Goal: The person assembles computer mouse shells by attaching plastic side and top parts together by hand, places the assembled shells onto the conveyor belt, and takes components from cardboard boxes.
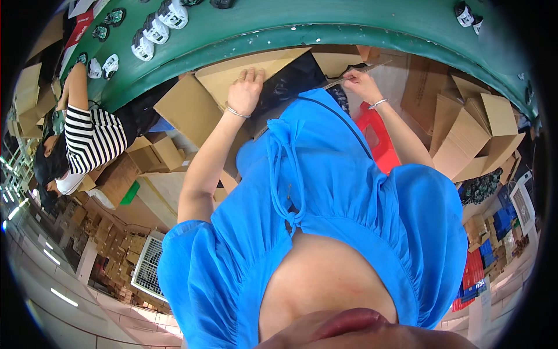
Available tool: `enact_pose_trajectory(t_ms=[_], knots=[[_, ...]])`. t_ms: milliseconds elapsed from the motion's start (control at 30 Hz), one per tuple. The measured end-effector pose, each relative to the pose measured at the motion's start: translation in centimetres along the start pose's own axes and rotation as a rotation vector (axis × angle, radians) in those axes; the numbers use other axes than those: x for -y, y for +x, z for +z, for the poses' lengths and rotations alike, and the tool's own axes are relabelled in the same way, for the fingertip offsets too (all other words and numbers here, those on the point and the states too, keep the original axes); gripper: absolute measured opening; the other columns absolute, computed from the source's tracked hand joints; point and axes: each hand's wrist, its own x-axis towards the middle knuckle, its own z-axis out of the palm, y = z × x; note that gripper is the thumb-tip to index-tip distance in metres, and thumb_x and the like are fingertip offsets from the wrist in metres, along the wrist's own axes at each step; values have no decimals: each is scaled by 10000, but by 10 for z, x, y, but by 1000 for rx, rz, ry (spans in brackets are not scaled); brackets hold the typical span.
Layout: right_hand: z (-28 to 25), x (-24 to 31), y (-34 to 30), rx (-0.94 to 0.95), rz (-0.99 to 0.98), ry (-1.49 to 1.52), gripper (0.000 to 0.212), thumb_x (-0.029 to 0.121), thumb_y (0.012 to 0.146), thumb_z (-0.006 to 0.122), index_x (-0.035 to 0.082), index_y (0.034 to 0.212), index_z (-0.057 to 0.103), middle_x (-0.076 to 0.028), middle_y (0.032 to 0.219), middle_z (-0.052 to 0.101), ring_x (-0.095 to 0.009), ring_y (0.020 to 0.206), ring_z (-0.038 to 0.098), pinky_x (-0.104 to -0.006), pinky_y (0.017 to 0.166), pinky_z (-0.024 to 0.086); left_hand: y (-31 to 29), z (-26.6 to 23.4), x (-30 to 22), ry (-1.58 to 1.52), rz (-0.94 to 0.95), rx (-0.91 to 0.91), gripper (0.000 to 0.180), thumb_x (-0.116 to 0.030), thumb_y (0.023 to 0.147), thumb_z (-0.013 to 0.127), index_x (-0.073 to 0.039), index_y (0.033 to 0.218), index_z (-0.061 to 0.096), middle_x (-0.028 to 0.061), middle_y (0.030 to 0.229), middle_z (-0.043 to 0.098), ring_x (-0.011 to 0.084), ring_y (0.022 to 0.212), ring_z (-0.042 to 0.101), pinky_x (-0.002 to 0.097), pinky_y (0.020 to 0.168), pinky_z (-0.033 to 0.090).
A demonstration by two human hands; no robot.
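Note:
A cardboard box [192, 110] with its flaps folded out stands in front of me, below the green bench edge. Black plastic [290, 81] shows inside it. My left hand [246, 91] lies on the broad far flap, its fingers stretched over the cardboard and slightly bent. At the box's right side, my right hand [364, 86] pinches the edge of a thin flap [372, 66], seen nearly edge-on. Dark patterned material [339, 99] sits just below that flap. My blue top hides the near part of the box.
Several white-and-black devices [156, 29] rest on the green bench [250, 35]. A red plastic stool [378, 142] stands beside my right forearm. Open cartons [476, 134] are at the right. To the left, a person in a striped shirt [96, 134] reaches onto the bench.

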Motion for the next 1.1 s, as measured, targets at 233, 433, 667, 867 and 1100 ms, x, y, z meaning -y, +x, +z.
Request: enact_pose_trajectory(t_ms=[233, 433, 667, 867, 1100], knots=[[9, 5, -16, -60, -41, -234, 359, 270, 699, 663, 62, 988, 617, -120, 845, 679, -243, 795, 669, -341, 743, 518, 0, -2, -20, 21, -135, 67, 461, -164, 677, 706, -124, 1110, 552, 92, 1064, 579, 258, 958, 598, 387, 752, 521], [32, -8, -24, -310, -132, -220, 323, 275, 681, 652, 85, 935, 597, -158, 734, 646, -362, 740, 630, -443, 688, 499, -3, -23, -121, -467, 107, 48, 787, -343, 626, 778, 27, 1234, 442, 234, 1246, 482, 401, 1191, 420, 460, 1010, 335], [28, -31, -38, -320, -132, -289, 306, 245, 679, 654, 109, 947, 596, -183, 816, 651, -376, 814, 622, -460, 735, 494, -60, -16, -169, -309, -163, 10, 1149, -401, 496, 835, -127, 1428, 222, 243, 1446, 199, 448, 1330, 178, 579, 1023, 236], [20, -46, -42, -216, -272, -295, 290, 220, 697, 647, 89, 954, 619, -167, 935, 654, -358, 908, 611, -426, 811, 486, -120, 5, -192, -334, 524, 394, 299, -299, 683, 698, -158, 926, 596, 118, 1013, 614, 301, 1036, 552, 445, 962, 339], [5, -70, -29, -139, -401, -264, 631, 309, 704, 660, 137, 1284, 479, -149, 982, 654, -333, 916, 616, -395, 830, 477, -109, -44, -218, -567, -135, 102, 374, -354, 767, 637, -68, 1004, 593, 170, 966, 595, 353, 912, 577, 424, 797, 458]])
